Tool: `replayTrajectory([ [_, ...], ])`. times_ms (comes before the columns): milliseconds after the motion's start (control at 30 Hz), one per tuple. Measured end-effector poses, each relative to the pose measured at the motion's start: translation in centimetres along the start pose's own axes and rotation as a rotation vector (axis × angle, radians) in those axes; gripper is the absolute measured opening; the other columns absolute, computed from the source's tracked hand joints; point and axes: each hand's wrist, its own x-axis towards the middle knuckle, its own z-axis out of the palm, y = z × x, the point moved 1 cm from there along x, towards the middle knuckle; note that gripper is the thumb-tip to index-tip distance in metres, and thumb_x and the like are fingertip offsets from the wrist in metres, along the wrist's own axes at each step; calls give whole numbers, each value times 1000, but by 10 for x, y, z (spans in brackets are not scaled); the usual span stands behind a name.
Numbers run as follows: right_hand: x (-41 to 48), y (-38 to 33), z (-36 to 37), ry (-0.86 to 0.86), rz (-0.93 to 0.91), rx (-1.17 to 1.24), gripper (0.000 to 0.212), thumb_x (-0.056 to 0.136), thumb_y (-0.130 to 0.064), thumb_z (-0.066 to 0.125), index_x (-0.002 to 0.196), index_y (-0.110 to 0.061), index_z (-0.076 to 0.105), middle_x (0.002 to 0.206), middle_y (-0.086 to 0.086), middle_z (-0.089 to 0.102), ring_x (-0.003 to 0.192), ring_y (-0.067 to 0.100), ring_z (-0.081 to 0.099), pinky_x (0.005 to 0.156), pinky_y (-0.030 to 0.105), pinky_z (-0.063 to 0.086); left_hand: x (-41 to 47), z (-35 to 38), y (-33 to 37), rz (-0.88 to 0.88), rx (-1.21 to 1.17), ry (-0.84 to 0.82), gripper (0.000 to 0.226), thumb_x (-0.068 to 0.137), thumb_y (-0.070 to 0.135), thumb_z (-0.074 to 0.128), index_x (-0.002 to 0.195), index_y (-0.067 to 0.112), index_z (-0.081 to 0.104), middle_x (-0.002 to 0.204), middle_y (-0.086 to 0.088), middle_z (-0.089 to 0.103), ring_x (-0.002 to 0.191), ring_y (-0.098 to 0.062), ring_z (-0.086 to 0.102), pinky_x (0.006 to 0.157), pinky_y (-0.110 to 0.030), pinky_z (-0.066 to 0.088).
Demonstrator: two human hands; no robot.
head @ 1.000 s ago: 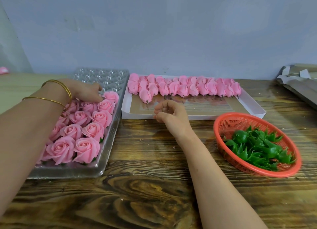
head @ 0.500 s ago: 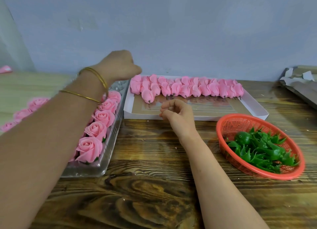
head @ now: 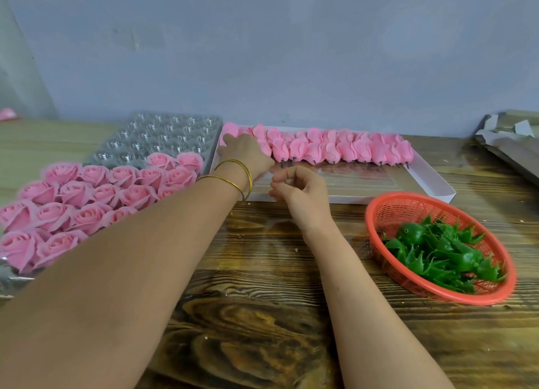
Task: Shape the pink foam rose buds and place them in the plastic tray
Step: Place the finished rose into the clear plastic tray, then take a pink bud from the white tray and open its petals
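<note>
We are reaching our left hand (head: 245,152) onto pink foam rose buds (head: 231,129) at the white cardboard box's (head: 431,178) left end; grip hidden.

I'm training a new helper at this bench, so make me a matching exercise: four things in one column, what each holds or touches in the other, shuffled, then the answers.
Column A
1. red basket
2. white box
3. plastic tray
4. left hand

Column B
a. opened pink roses in the near cells, far cells bare
b. green leafy pieces
c. rests on the left end of the bud row
d. a row of closed pink buds

Pairs: 1-b, 2-d, 3-a, 4-c
</note>
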Motion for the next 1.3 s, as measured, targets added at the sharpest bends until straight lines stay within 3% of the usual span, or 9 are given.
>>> replayTrajectory([
  [133,1,0,0,7,11,11,28,77,12,60,70,-15,61,72,9,59,79,29,59,79,44,51,4,12,-6,-55,18,-12,69,83,46,66,131,3,43,137,-22,37,127,-36,39,100,-37,36],
  [233,1,0,0,8,15,13,28,76,12,60,71,-15,61,74,12,59,77,28,57,76,41,49,6,19,-8,-29,78,0,74,85,51,64,132,0,40,138,-21,37,126,-35,39,97,-37,37],
  [400,0,-1,-1,1,22,23,29,78,12,60,70,-16,61,73,9,60,79,28,59,83,48,53,12,28,-11,-30,-9,55,64,87,39,66,130,-1,40,133,-23,38,121,-35,42,94,-37,39],
  [633,-1,-2,-2,-11,21,9,28,78,11,60,71,-16,62,73,9,60,78,27,60,78,40,52,18,30,-15,-45,-70,41,48,89,17,59,132,1,43,135,-24,38,121,-35,44,94,-36,40],
  [800,-2,-5,-1,-5,29,15,30,79,13,58,70,-15,61,69,6,59,78,26,59,86,48,53,20,29,-16,-50,-76,35,44,89,18,59,128,2,48,127,-23,52,117,-35,51,85,-36,43],
  [1067,-4,-7,-2,-5,28,7,28,79,12,59,70,-15,61,70,6,59,79,27,60,86,47,53,14,28,-18,-120,-221,115,46,88,28,64,123,1,52,124,-20,58,113,-35,55,85,-37,45],
  [1167,-3,-6,-2,-7,28,5,27,79,10,60,71,-15,62,73,9,60,81,29,61,86,47,53,14,24,-17,-117,-312,169,47,84,26,68,120,-1,52,119,-19,59,108,-34,57,73,-31,39],
  [1300,-1,-3,-2,2,30,2,26,79,10,60,72,-15,62,75,10,59,81,30,61,85,46,53,11,11,-11,-124,-451,311,40,84,25,68,111,-3,56,113,-17,62,103,-31,58,69,-25,33],
])
